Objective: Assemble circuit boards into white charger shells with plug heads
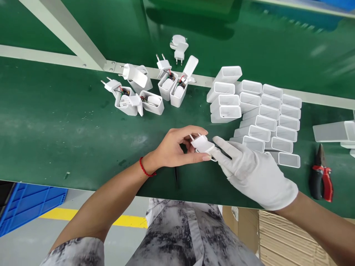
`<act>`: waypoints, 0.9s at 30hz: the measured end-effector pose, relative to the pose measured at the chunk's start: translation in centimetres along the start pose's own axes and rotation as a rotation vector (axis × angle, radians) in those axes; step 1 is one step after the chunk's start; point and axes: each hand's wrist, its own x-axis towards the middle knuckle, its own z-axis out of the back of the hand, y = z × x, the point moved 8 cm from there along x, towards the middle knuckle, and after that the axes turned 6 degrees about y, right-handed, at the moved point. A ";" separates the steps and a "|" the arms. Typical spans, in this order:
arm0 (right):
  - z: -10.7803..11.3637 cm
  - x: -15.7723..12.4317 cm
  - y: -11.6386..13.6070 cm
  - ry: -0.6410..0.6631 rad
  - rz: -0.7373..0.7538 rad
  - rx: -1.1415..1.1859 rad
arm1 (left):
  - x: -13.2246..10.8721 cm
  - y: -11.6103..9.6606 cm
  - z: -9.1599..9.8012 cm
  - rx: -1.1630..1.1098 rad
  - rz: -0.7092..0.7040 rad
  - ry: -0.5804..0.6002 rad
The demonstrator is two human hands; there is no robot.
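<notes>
My bare left hand [179, 146], with a red cord bracelet at the wrist, curls its thumb and fingers around a white two-pin plug [203, 143]. Under the plug, the rim of a white casing partly shows between the fingers. My right hand [249, 171] wears a white glove and grips the plug's right end, its index finger stretched out above. Up and to the left stand several white casings [177, 96] with discs, red and black wires and plugs in or on them. Right of my hands, several open white casings [262, 122] stand in rows.
Red-and-black pliers [321, 177] lie at the right, below more white casings [331, 132]. A loose plug assembly [179, 47] lies at the back. A metal frame bar [69, 31] slants over the green bench [69, 140]. Blue crate [34, 205] stands lower left.
</notes>
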 end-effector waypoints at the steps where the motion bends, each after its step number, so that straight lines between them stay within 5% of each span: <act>1: 0.0 0.0 0.0 0.000 0.007 0.009 | 0.0 0.1 0.0 -0.002 0.005 0.001; 9: 0.0 0.2 -0.3 -0.006 0.001 0.208 | -0.2 0.3 0.1 0.006 0.043 -0.010; 20: -2.0 1.1 -0.5 -0.034 -0.267 0.653 | -0.3 0.6 -0.2 -0.130 0.037 0.022; 27: -2.5 -0.2 -5.4 -0.165 -0.658 1.435 | -0.1 0.9 0.6 -0.345 0.098 -0.025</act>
